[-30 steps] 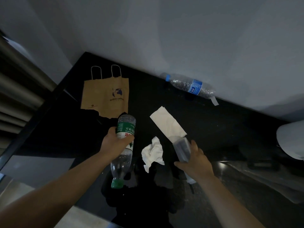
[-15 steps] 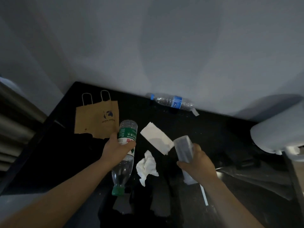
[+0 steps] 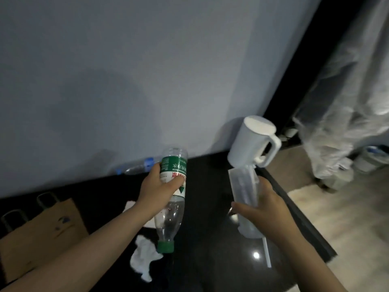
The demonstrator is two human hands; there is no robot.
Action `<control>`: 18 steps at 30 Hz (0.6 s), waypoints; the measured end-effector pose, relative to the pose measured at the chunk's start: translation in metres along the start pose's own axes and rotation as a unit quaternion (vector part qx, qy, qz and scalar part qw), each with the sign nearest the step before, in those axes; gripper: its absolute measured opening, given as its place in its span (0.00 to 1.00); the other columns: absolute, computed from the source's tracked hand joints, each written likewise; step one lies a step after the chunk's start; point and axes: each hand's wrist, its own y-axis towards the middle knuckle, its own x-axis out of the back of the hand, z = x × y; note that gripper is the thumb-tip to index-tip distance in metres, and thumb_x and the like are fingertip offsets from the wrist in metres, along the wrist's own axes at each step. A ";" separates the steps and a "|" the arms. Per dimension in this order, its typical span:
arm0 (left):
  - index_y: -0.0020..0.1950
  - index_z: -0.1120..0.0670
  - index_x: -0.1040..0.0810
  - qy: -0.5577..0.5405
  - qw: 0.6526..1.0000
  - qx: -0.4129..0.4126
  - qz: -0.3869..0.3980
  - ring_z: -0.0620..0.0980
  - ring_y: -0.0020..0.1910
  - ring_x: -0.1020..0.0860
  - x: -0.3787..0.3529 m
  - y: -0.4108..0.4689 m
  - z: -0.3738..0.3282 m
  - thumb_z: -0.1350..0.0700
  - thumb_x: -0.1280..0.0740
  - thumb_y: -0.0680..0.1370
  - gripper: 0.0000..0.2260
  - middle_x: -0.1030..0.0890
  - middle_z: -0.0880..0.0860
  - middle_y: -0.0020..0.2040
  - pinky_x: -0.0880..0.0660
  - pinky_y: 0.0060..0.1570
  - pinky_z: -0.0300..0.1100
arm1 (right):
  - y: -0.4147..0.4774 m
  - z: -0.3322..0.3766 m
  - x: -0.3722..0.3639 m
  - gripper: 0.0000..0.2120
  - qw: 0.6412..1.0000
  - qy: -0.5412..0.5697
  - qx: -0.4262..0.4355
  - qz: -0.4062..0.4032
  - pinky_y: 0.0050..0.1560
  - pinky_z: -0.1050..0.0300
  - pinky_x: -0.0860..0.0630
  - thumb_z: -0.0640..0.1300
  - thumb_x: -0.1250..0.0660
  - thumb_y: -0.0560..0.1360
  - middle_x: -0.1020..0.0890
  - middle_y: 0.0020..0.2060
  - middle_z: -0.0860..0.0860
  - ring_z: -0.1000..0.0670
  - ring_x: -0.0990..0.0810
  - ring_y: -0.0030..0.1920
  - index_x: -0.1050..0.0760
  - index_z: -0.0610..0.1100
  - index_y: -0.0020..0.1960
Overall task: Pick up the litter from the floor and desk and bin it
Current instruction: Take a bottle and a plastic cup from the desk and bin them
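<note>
1. Bag [image 3: 42, 234]: lies flat on the counter [image 3: 210, 239], well left of the green bottle [image 3: 169, 218], untouched.
2. Blue bottle [image 3: 136, 167]: on its side against the wall, just left of and behind the green bottle's base. It is yet to be collected.
3. Left grip [image 3: 160, 190]: fingers and thumb wrapped round the green bottle's label. The bottle is off the counter and tilted cap-down.
4. Tissue [image 3: 145, 258]: crumpled on the counter, just below and left of the green bottle's cap. A flat napkin [image 3: 128, 205] shows behind the forearm, left of the bottle.
5. Right grip [image 3: 263, 209]: closed round a clear cup [image 3: 244, 188], right of the green bottle and raised above the counter. A white straw [image 3: 266, 251] shows beneath; I cannot tell whether it hangs from the cup or lies on the counter.
6. Jug [image 3: 250, 144]: white, right of and beyond the green bottle, just past the cup. It is probably not litter.
7. Step in hand: I judge both hands are loaded for a carry to the bin. No bin is surely in view, so the next move calls for turning to find it, keeping the cup clear of the jug, dropping both items, then returning for the rest.
</note>
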 end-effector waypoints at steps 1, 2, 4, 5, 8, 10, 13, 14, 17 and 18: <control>0.58 0.50 0.28 0.000 1.000 -0.019 0.024 0.47 0.41 0.19 -0.015 0.000 -0.012 0.56 0.28 0.72 0.17 0.19 0.51 0.47 0.24 0.36 0.39 | -0.003 -0.005 0.015 0.36 1.000 -0.004 -0.004 -0.021 0.35 0.68 0.34 0.55 0.24 0.66 0.27 0.45 0.59 0.61 0.28 0.40 0.38 0.51 0.68; 0.59 0.50 0.29 -0.001 0.998 -0.038 0.047 0.46 0.41 0.19 -0.030 -0.002 -0.024 0.57 0.28 0.72 0.18 0.19 0.51 0.47 0.25 0.35 0.37 | -0.007 -0.012 0.030 0.36 0.999 -0.004 -0.014 -0.040 0.34 0.69 0.35 0.55 0.24 0.66 0.27 0.44 0.59 0.61 0.29 0.39 0.37 0.50 0.68; 0.62 0.48 0.32 0.000 0.994 -0.070 0.088 0.45 0.41 0.19 -0.061 -0.007 -0.046 0.57 0.28 0.73 0.21 0.20 0.50 0.48 0.26 0.31 0.33 | -0.014 -0.027 0.061 0.35 0.996 0.005 -0.041 -0.075 0.36 0.66 0.33 0.55 0.24 0.66 0.25 0.47 0.55 0.57 0.28 0.41 0.36 0.49 0.67; 0.63 0.47 0.33 0.001 0.990 -0.085 0.108 0.44 0.41 0.19 -0.077 -0.011 -0.057 0.57 0.28 0.73 0.22 0.20 0.49 0.48 0.26 0.30 0.32 | -0.018 -0.035 0.076 0.36 0.994 0.011 -0.053 -0.093 0.39 0.61 0.31 0.55 0.24 0.66 0.25 0.48 0.54 0.54 0.27 0.44 0.36 0.49 0.68; 0.59 0.45 0.32 0.003 0.979 -0.127 0.160 0.43 0.39 0.20 -0.127 -0.026 -0.085 0.58 0.29 0.73 0.20 0.20 0.49 0.47 0.27 0.28 0.29 | -0.034 -0.066 0.122 0.41 0.988 0.016 -0.071 -0.138 0.43 0.57 0.26 0.58 0.24 0.65 0.25 0.53 0.55 0.52 0.24 0.49 0.39 0.52 0.71; 0.58 0.45 0.31 0.004 0.970 -0.150 0.190 0.42 0.38 0.20 -0.165 -0.035 -0.103 0.58 0.29 0.72 0.19 0.20 0.48 0.47 0.26 0.29 0.30 | -0.047 -0.090 0.153 0.41 0.982 0.022 -0.076 -0.172 0.39 0.62 0.29 0.58 0.24 0.64 0.26 0.51 0.58 0.55 0.24 0.48 0.39 0.54 0.71; 0.60 0.47 0.29 0.003 0.958 -0.179 0.223 0.42 0.39 0.19 -0.232 -0.050 -0.127 0.57 0.28 0.72 0.19 0.18 0.47 0.46 0.25 0.33 0.33 | -0.068 -0.128 0.204 0.38 0.971 0.044 -0.096 -0.215 0.38 0.62 0.30 0.56 0.23 0.64 0.28 0.47 0.62 0.59 0.25 0.46 0.39 0.59 0.69; 0.60 0.47 0.29 0.002 0.953 -0.190 0.235 0.42 0.39 0.19 -0.256 -0.057 -0.135 0.57 0.28 0.72 0.20 0.18 0.47 0.46 0.25 0.33 0.33 | -0.075 -0.142 0.222 0.38 0.968 0.047 -0.106 -0.224 0.39 0.61 0.29 0.55 0.23 0.65 0.28 0.47 0.62 0.59 0.25 0.46 0.40 0.59 0.68; 0.59 0.45 0.29 -0.001 0.938 -0.219 0.268 0.42 0.37 0.19 -0.331 -0.086 -0.159 0.52 0.26 0.68 0.22 0.18 0.48 0.45 0.25 0.32 0.32 | -0.099 -0.186 0.276 0.39 0.957 0.040 -0.123 -0.260 0.45 0.53 0.23 0.56 0.24 0.65 0.28 0.51 0.58 0.54 0.25 0.49 0.40 0.57 0.70; 0.57 0.43 0.29 -0.001 0.934 -0.225 0.277 0.44 0.38 0.19 -0.356 -0.096 -0.166 0.50 0.27 0.65 0.23 0.18 0.48 0.45 0.24 0.33 0.34 | -0.107 -0.200 0.294 0.40 0.953 0.037 -0.127 -0.274 0.47 0.51 0.23 0.56 0.24 0.65 0.28 0.52 0.58 0.53 0.24 0.50 0.40 0.57 0.70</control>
